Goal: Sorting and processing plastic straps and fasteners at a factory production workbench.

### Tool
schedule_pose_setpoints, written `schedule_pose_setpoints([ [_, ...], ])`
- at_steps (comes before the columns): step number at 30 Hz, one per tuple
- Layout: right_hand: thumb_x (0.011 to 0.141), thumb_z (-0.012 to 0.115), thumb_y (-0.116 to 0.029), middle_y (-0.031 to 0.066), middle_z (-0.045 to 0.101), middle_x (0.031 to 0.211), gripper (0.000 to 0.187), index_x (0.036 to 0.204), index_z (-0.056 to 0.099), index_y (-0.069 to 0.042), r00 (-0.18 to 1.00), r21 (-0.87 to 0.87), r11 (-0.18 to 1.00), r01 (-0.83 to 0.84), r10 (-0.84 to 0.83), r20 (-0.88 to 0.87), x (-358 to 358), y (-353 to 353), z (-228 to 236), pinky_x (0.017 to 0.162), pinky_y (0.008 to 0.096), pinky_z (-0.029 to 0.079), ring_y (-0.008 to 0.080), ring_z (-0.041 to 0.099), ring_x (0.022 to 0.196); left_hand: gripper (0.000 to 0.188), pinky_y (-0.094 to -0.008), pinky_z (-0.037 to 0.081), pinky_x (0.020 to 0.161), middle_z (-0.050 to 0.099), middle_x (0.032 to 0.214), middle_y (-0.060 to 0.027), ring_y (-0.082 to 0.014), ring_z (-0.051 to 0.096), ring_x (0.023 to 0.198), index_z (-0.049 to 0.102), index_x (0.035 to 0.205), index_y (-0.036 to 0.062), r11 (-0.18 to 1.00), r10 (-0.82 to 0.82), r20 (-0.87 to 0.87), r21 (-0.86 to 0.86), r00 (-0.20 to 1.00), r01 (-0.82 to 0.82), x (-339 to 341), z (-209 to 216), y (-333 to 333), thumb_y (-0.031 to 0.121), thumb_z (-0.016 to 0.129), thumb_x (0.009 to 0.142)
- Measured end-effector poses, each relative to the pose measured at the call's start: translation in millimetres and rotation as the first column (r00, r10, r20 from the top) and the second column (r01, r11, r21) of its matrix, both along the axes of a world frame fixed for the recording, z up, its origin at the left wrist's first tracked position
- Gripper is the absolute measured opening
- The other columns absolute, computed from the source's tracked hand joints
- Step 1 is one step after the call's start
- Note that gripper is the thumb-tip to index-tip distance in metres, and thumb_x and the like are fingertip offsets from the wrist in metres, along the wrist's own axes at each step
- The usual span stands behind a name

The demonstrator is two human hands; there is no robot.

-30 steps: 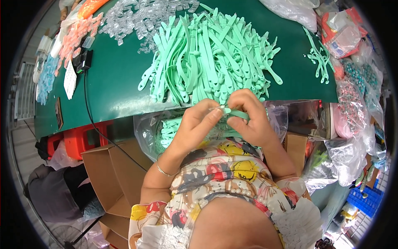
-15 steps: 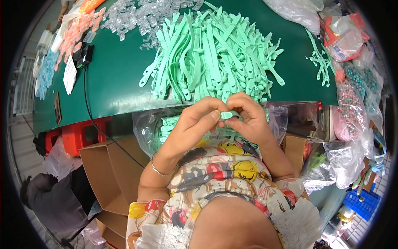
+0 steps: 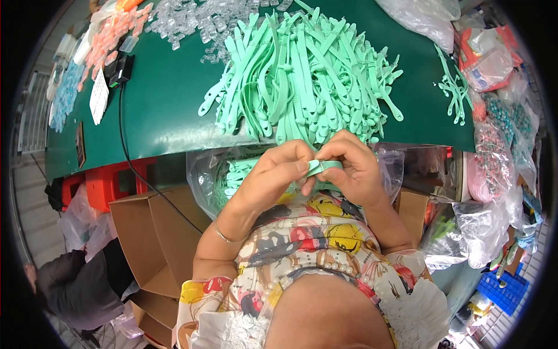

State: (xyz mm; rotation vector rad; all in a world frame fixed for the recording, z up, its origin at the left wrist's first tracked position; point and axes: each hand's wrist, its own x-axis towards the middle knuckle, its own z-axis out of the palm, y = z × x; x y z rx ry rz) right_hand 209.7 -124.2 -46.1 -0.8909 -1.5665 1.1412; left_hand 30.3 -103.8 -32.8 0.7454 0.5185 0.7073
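Note:
Close to my body, just below the table's front edge, both hands work on one mint-green strap (image 3: 328, 165). My left hand (image 3: 278, 173) pinches its pale tip between thumb and fingers. On the other side, my right hand (image 3: 356, 168) grips the strap where it bends, fingers curled round it. A small clear piece seems to sit on the strap between the hands, too small to make out. Right beyond my fingers lies a big heap of similar green straps (image 3: 302, 81) on the green table (image 3: 168, 110). More green straps (image 3: 239, 174) fill a clear plastic bag (image 3: 200, 177) under my hands.
Clear plastic pieces (image 3: 174, 23), orange pieces (image 3: 110, 38) and blue pieces (image 3: 65, 99) lie at the far left. A black device (image 3: 121, 71) trails a cable. Some straps (image 3: 453, 87) lie far right. Cardboard box (image 3: 154, 238), red crate (image 3: 107, 186) and another person (image 3: 81, 288) are left.
The strap has turned between my hands, and a longer, bent length of it now shows. My hands have shifted only slightly. The person at the left has moved.

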Motion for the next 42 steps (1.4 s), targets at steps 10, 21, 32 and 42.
schedule_pose_setpoints([
  [10, 0.072, 0.069, -0.013, 0.0068, 0.053, 0.08, 0.023, 0.089, 0.059, -0.003, 0.998, 0.176, 0.984, -0.036, 0.025, 0.063, -1, 7, 6, 0.061, 0.0256, 0.041, 0.016, 0.05, 0.07, 0.012, -0.0228, 0.041, 0.061, 0.052, 0.075, -0.0034, -0.01, 0.05, 0.066, 0.049, 0.078, 0.0024, 0.997, -0.083, -0.007, 0.006, 0.997, 0.083, -5, -1, 4, 0.011, 0.057, 0.082],
  [21, 0.076, 0.064, -0.01, 0.0048, 0.051, 0.069, 0.011, 0.078, 0.057, -0.002, 0.969, 0.033, 0.994, 0.108, -0.112, 0.222, 6, -1, 18, 0.05, 0.0243, 0.037, 0.0114, 0.047, 0.057, 0.019, -0.0224, 0.044, 0.067, 0.054, 0.083, -0.0031, -0.0103, 0.053, 0.073, 0.052, 0.087, 0.0011, 0.943, 0.241, -0.089, 0.257, 0.966, -0.211, 5, -3, -3, 0.001, 0.066, 0.073],
  [32, 0.082, 0.052, -0.009, 0.0006, 0.048, 0.058, 0.021, 0.063, 0.049, -0.001, 0.937, -0.12, 0.963, -0.241, 0.198, -0.287, -1, -8, 7, 0.043, 0.0221, 0.03, 0.0069, 0.04, 0.049, 0.019, -0.023, 0.038, 0.045, 0.058, 0.061, -0.0064, -0.0108, 0.05, 0.049, 0.059, 0.075, -0.0025, 0.903, -0.115, -0.152, 0.396, 0.982, 0.168, 0, -5, 0, 0.016, 0.059, 0.079],
  [42, 0.081, 0.055, -0.013, 0.0015, 0.048, 0.062, 0.019, 0.066, 0.051, -0.002, 0.872, -0.304, 0.913, -0.272, 0.1, -0.479, 2, -10, -4, 0.046, 0.0213, 0.031, 0.0079, 0.04, 0.052, 0.019, -0.0189, 0.031, 0.041, 0.055, 0.059, -0.0049, -0.0055, 0.042, 0.045, 0.057, 0.075, 0.0013, 0.995, -0.099, 0.046, -0.014, 0.994, 0.1, 5, -6, -7, 0.019, 0.054, 0.084],
])
